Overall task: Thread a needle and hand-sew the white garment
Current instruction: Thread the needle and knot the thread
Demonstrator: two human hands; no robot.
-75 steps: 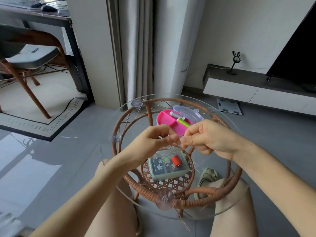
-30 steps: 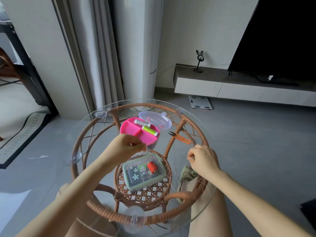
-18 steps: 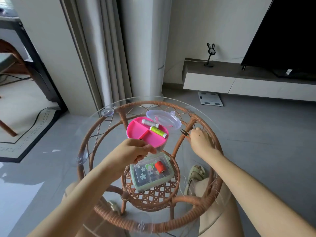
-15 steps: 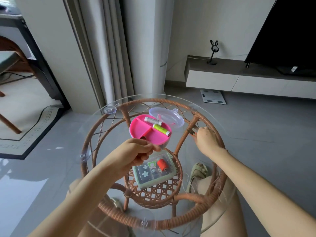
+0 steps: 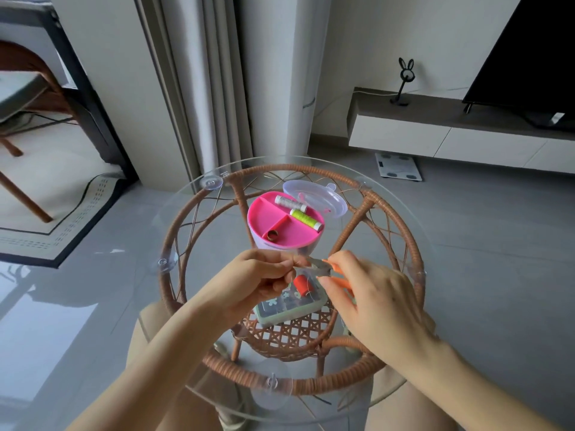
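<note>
My left hand (image 5: pixel 253 283) hovers above the glass table, its fingertips pinched on a thin thread that is barely visible; I cannot make out a needle. My right hand (image 5: pixel 373 301) holds small orange thread snips (image 5: pixel 330 265), whose metal blades point left and meet my left fingertips. Behind the hands stands a round pink sewing box (image 5: pixel 280 227) with a white spool (image 5: pixel 284 200), a green spool (image 5: pixel 305 218) and a metal ring (image 5: pixel 272 235) in its tray. No white garment is in view.
The box's clear lid (image 5: pixel 317 199) leans open behind it. The round glass top (image 5: pixel 193 209) rests on a rattan frame (image 5: pixel 370 202). On the lower wicker shelf lies a pale green case (image 5: pixel 289 307) with an orange spool (image 5: pixel 300 283). My knees are under the table.
My right hand reached to the table's right side, took hold of the orange snips there and brought them to my left fingertips. My left hand stayed pinched and rose slightly.
</note>
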